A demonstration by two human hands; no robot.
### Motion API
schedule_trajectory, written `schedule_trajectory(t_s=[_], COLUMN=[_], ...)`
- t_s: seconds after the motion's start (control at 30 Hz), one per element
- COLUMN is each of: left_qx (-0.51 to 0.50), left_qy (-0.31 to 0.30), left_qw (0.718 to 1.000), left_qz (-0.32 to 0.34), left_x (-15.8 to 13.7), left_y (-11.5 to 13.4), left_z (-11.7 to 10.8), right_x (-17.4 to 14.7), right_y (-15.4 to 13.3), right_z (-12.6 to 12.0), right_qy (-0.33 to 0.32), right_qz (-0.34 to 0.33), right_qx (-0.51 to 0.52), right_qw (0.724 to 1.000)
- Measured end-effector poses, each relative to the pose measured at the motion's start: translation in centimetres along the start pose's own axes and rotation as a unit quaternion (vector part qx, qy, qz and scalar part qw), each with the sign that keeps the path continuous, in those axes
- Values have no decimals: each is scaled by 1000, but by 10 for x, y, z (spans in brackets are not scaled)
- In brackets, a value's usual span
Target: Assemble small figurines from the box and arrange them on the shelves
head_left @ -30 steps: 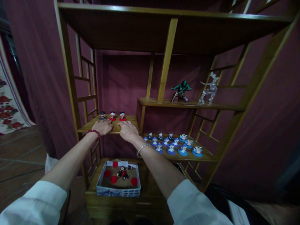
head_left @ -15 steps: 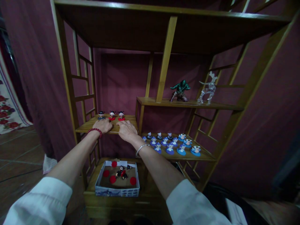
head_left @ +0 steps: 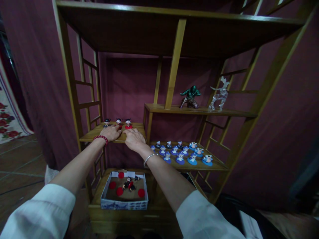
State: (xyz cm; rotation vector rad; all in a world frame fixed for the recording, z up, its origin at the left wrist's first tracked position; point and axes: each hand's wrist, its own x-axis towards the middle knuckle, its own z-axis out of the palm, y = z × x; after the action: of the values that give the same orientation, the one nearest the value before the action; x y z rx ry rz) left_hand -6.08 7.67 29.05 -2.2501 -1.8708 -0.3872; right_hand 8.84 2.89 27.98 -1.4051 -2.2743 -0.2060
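Three small black-haired figurines stand in a row on the left shelf (head_left: 92,135): a dark-based one (head_left: 107,122), a middle one (head_left: 119,121) and a right one (head_left: 128,123), the last on a red round base. My left hand (head_left: 111,132), with a red bead bracelet, reaches palm down in front of the first two. Its fingers are stretched out and partly cover the middle base. Beside it, my right hand (head_left: 135,137), with a silver bangle, rests its fingers at the shelf just before the right figurine. I see nothing held in either hand; its fingertips' undersides are hidden.
Below, an open box (head_left: 124,204) holds red discs and dark figurine parts. Several figurines on blue, purple and black bases fill the right shelf (head_left: 211,164). Above them stand a green crouching figure (head_left: 190,97) and a clear deer (head_left: 219,95). A wooden post (head_left: 175,66) divides the upper space.
My left hand has slid slightly right, its fingertips now covering more of the middle figurine's base. My right hand stays almost in place. The view has shifted a little.
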Motion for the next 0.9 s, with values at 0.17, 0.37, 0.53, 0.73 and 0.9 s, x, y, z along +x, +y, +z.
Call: schedule_trajectory(t_s=[0.17, 0.37, 0.53, 0.73, 0.9], left_qx=[35, 45, 36, 7, -13], left_qy=[-23, -2, 12, 25, 61], left_qw=[999, 999, 999, 1000, 996], left_qz=[11, 21, 25, 11, -70], left_x=[7, 7, 7, 2, -13], left_y=[0, -1, -5, -2, 6], left_z=[1, 4, 8, 5, -4], right_x=[0, 1, 2, 1, -2], right_y=[0, 1, 1, 1, 0], right_z=[0, 2, 3, 3, 4], right_qy=[0, 6, 9, 19, 35], right_qz=[2, 0, -4, -7, -5], right_qx=[-2, -2, -4, 0, -1], right_qw=[1000, 1000, 1000, 1000, 999])
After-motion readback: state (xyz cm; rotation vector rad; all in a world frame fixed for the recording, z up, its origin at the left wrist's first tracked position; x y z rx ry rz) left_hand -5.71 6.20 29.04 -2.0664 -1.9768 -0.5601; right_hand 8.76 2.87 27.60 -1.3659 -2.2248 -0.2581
